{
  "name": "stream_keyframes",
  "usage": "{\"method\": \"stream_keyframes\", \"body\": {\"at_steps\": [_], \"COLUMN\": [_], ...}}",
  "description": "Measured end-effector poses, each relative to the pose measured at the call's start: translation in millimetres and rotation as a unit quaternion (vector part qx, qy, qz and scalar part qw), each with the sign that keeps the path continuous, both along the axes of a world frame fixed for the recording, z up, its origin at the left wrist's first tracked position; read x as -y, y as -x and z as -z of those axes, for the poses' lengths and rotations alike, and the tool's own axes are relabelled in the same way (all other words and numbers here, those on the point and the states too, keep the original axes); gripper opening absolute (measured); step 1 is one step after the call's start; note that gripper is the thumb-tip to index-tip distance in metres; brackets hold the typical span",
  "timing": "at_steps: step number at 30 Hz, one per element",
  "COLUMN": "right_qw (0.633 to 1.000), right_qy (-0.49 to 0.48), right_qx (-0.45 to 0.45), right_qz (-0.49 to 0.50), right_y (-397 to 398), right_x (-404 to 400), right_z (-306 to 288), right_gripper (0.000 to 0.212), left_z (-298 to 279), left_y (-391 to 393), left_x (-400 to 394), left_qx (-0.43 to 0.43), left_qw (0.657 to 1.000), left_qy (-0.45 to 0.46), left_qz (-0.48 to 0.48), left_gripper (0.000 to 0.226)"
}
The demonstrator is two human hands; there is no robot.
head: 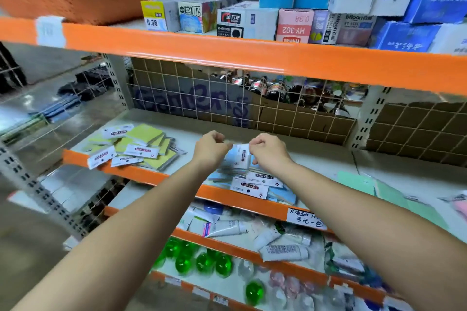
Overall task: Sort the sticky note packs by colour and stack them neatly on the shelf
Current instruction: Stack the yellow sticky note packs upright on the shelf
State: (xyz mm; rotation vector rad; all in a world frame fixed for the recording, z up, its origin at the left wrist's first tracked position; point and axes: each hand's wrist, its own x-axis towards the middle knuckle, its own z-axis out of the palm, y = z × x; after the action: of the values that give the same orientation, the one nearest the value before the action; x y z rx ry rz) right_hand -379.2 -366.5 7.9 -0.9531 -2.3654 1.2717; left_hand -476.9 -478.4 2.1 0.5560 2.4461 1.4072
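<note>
Both my hands hold one blue sticky note pack just above the middle shelf. My left hand pinches its left top corner and my right hand pinches its right top corner. Under them lies a loose pile of blue packs with white "STICKY NOTE" labels, at the shelf's front edge. A heap of yellow packs lies at the shelf's left end. Green packs lie flat on the right, and a pink pack shows at the far right edge.
A wire grid backs the shelf, with cardboard boxes behind it. An orange beam runs overhead, carrying boxed stationery. Lower shelves hold white tubes and green balls. A handwritten price tag sticks to the front rail.
</note>
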Motion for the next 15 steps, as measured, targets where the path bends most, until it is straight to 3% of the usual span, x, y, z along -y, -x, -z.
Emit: {"method": "stream_keyframes", "body": {"at_steps": [7, 15], "right_qw": [0.998, 0.998], "right_qy": [0.005, 0.003], "right_qx": [0.003, -0.001], "right_qz": [-0.067, -0.063], "right_y": [32.0, 87.0], "right_x": [32.7, 77.4], "right_z": [2.8, 9.0], "right_gripper": [0.013, 0.009], "left_z": [0.0, -6.4], "left_y": [21.3, 69.9], "left_x": [44.3, 96.7], "left_qx": [0.011, 0.009], "left_qw": [0.998, 0.999], "left_qy": [0.003, 0.039], "left_qz": [-0.055, -0.022], "left_gripper": [0.033, 0.045]}}
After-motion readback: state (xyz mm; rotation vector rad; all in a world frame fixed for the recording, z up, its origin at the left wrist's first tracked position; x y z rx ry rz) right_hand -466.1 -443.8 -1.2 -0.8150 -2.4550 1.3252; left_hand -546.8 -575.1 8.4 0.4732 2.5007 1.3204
